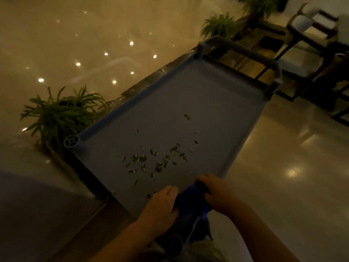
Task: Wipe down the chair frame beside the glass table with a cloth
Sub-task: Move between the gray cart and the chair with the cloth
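Observation:
A dark blue cloth [190, 201] is bunched between both my hands at the near end of a grey cart top [188, 103]. My left hand [162, 207] grips its left side and my right hand [217, 193] grips its right side. Several small green leaf bits [160, 161] lie scattered on the grey surface just beyond my hands. A dark-framed chair [306, 59] with a pale seat stands at the far right, well away from my hands. The scene is dim.
Leafy potted plants stand at the left [60, 114] and at the back [219, 25] along a dark stone ledge [156, 76]. The cart's handle bar [245, 52] rises at its far end. Glossy floor [283, 176] lies to the right.

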